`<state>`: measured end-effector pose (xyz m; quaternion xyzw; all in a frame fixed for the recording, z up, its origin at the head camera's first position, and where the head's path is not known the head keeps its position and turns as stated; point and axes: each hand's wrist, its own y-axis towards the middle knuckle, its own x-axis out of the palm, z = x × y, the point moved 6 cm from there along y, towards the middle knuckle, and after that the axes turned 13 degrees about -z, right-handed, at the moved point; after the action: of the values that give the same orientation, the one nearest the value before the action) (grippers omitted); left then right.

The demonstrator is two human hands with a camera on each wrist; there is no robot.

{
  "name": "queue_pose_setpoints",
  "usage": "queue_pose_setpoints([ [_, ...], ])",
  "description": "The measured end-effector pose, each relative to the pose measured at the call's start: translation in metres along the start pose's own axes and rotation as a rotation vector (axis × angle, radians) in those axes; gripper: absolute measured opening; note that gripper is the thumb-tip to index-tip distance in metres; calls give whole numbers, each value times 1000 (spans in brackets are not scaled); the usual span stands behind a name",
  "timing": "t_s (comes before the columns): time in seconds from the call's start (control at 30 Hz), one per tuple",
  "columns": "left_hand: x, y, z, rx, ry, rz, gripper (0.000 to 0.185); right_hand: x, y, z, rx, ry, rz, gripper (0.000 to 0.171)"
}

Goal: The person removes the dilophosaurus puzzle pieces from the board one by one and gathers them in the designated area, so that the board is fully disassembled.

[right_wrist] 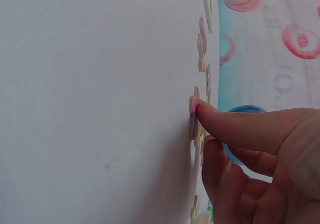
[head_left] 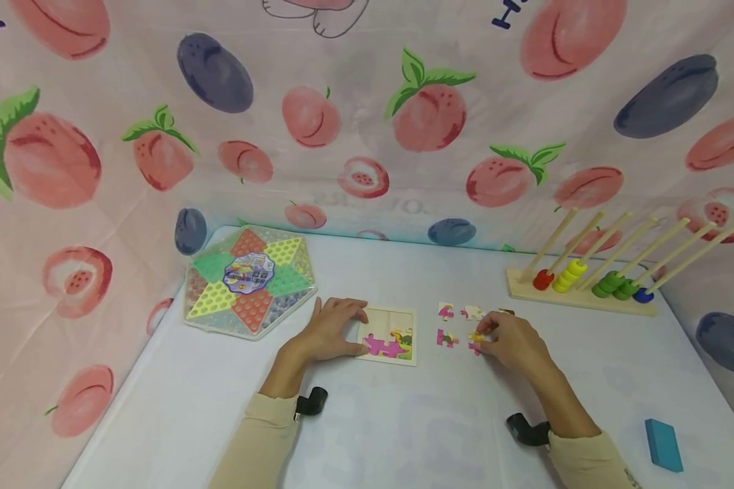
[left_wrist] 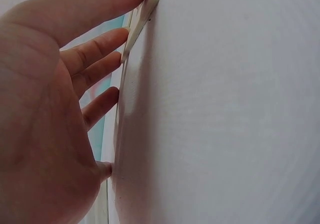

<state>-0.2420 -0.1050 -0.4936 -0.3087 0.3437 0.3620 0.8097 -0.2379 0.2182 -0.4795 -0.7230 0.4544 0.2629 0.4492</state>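
Note:
A small wooden puzzle tray (head_left: 379, 320) lies flat in the middle of the table, with joined pink, yellow and green pieces (head_left: 384, 347) along its lower part. At its left side is my left hand (head_left: 327, 331), thumb by the lower corner and forefinger by the upper one. The left wrist view has the thumb (left_wrist: 95, 9) against the tray's edge, other fingers spread. My right hand (head_left: 516, 341) pinches a pink and yellow puzzle piece (head_left: 475, 346) between thumb and fingers, close over the table. Loose pieces (head_left: 447, 337) lie to its left and behind it.
A hexagonal Chinese checkers box (head_left: 249, 273) stands at the back left. The back right holds a wooden bead-stacking rack (head_left: 581, 299) with upright pegs. A blue block (head_left: 663, 445) lies at the front right. A fruit-print curtain (head_left: 367, 136) hangs behind the table.

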Motion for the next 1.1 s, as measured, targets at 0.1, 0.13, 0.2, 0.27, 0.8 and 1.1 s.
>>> queue_pose_setpoints([
  [0.1, -1, 0, 1, 0, 0, 0, 45, -1, 0, 0, 1, 1, -3, 25],
  [0.13, -1, 0, 1, -1, -2, -1, 45, -1, 1, -1, 0, -1, -2, 26],
  [0.2, -1, -1, 1, -1, -5, -1, 45, -2, 1, -2, -5, -2, 3, 28],
  [0.27, -1, -1, 1, 1, -1, -2, 45, -5, 2, -6, -9, 7, 12, 29],
  [0.8, 0, 0, 0, -10, 11, -4, 45, -22, 12, -59, -100, 66, 68, 49],
  [1.1, 0, 0, 0, -19, 10, -5, 45, -3, 24, -83, -282, 149, 15, 53],
])
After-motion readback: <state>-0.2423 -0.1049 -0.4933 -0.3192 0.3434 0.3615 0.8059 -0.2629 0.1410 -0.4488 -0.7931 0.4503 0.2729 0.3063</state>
